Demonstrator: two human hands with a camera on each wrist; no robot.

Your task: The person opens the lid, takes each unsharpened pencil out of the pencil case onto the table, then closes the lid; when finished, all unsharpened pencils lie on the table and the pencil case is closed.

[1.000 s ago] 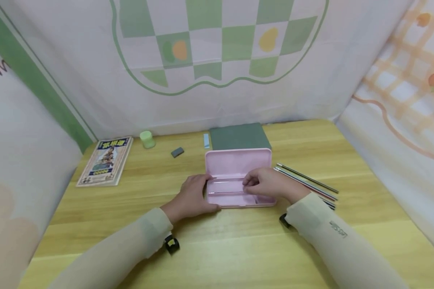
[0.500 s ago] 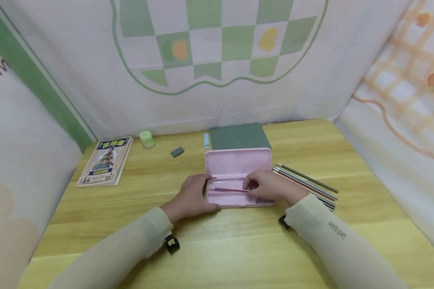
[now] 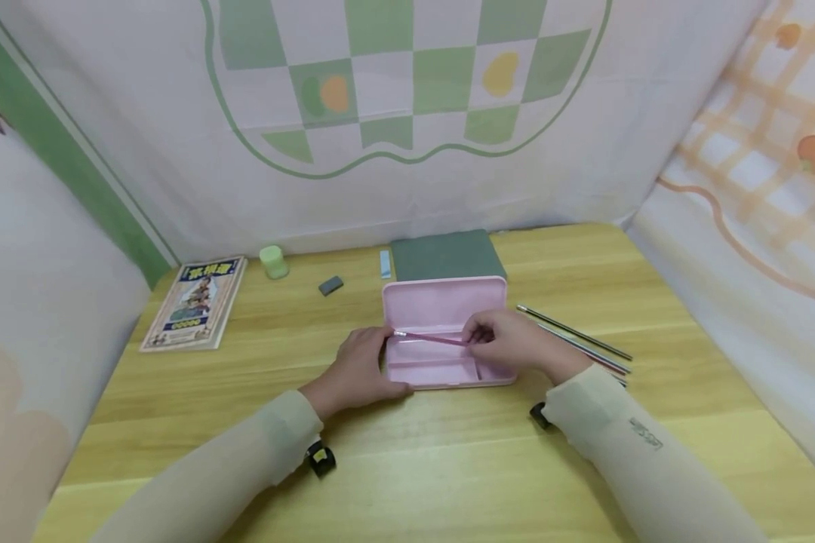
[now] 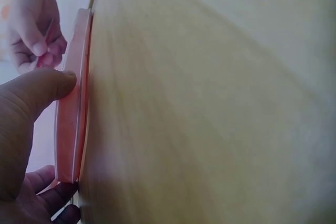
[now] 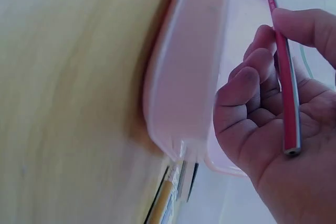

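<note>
An open pink pencil case [image 3: 431,372] sits on the table with its lid raised at the back. My left hand [image 3: 361,369] grips its left end; in the left wrist view the thumb presses the case's front wall [image 4: 68,124]. Over the tray, my right hand [image 3: 512,341] pinches a red pencil [image 3: 431,338] between thumb and fingers. The pencil lies nearly level, its silver-and-white end pointing left towards my left hand. In the right wrist view the red pencil [image 5: 286,87] crosses the palm, with its other end free.
Several pencils [image 3: 574,332] lie right of the case, partly hidden by my right forearm. Behind it is a dark green notebook [image 3: 448,256]. Further left are a light blue strip [image 3: 385,265], a grey eraser [image 3: 330,286], a small green container [image 3: 274,262] and a book [image 3: 193,305].
My right hand has lifted the red pencil from the front part of the tray and moved it towards the back. The left hand has stayed on the case.
</note>
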